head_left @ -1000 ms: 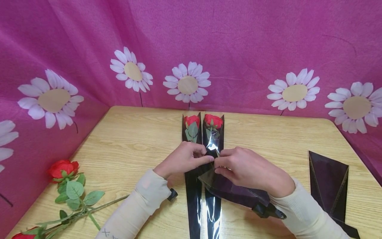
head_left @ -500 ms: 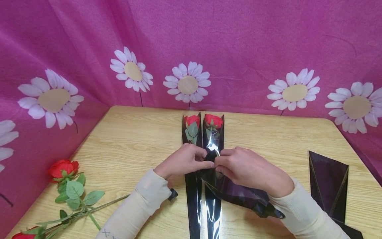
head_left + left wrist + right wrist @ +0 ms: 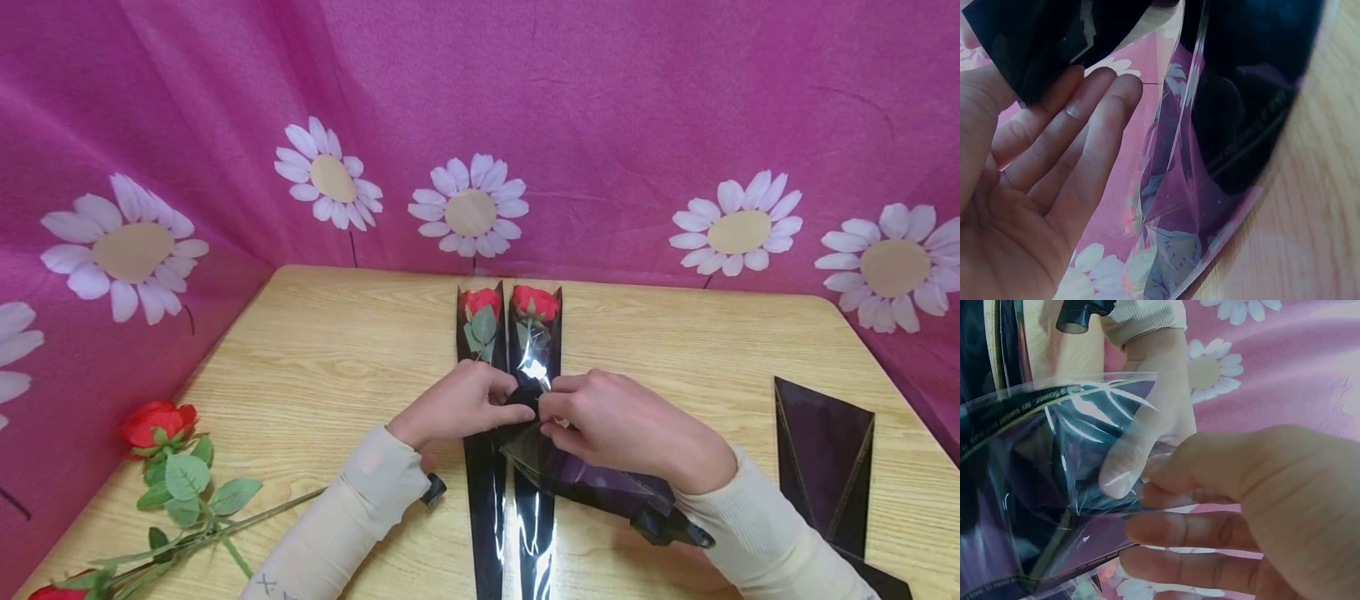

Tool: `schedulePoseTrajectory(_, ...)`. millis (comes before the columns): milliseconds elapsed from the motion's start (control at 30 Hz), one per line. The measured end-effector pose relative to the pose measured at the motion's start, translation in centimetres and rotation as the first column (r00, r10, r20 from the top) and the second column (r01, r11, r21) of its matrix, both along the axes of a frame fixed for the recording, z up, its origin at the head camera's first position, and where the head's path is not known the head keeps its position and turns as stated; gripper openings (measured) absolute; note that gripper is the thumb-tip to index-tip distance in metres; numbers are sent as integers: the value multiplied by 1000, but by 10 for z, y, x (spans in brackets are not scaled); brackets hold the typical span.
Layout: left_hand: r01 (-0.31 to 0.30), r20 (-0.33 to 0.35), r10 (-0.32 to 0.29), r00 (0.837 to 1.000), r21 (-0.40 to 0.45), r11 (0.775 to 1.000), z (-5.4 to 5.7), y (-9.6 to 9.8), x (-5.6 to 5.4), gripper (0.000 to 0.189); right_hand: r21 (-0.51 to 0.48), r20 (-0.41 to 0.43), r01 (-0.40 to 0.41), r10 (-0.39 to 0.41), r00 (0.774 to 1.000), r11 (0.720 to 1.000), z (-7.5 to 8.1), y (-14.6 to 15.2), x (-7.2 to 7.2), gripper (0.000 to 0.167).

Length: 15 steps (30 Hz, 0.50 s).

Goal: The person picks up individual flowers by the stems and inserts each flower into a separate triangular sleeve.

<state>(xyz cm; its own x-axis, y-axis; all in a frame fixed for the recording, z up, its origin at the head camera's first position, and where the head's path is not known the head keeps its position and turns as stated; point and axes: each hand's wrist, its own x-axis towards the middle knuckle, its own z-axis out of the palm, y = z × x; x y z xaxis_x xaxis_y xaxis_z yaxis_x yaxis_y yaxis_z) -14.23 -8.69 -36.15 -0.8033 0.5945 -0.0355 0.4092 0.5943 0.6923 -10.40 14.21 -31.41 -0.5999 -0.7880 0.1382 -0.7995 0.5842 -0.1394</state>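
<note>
My left hand (image 3: 465,400) pinches one end of a dark flower sleeve (image 3: 592,479) with a clear front. Opposite it, the fingertips of my right hand (image 3: 637,425) pinch the edge of the same end. The sleeve slants under my right wrist, above the table. In the right wrist view, my left thumb (image 3: 1119,472) lies on the clear film, facing the right fingertips. The left wrist view has the dark wrapping (image 3: 1054,44) between thumb and fingers. Beneath the hands lie two roses in black sleeves, the left rose (image 3: 480,304) beside the right rose (image 3: 536,304).
Loose red roses, one with its bloom (image 3: 159,423) turned away, lie at the table's left with leafy stems. More dark sleeves (image 3: 825,458) lie flat at the right. A pink daisy-print cloth (image 3: 600,125) hangs behind the wooden table (image 3: 360,333).
The sleeve's end between my hands shifts and tilts slightly. My left thumb has lowered a little. The wrapped roses stay where they were.
</note>
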Motion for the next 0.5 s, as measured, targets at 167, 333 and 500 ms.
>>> schedulePoseTrajectory(167, -10, 27, 9, 1000, 14, 1000, -1, -1, -2, 19, -6, 19, -4, 5, 1000, 1000, 0, 1, 0, 11)
schedulePoseTrajectory(333, -39, 28, 38, 999, 36, 999, 0, -3, -3, 17, -2, 6, -7, 7, 1000, 1000, 1, 0, 0, 11)
schedulePoseTrajectory(500, -32, 31, 31, 999, 40, 999, 0, -3, -3, 18, 0, -2, -11, 11, 1000, 1000, 0, 0, 0, 11)
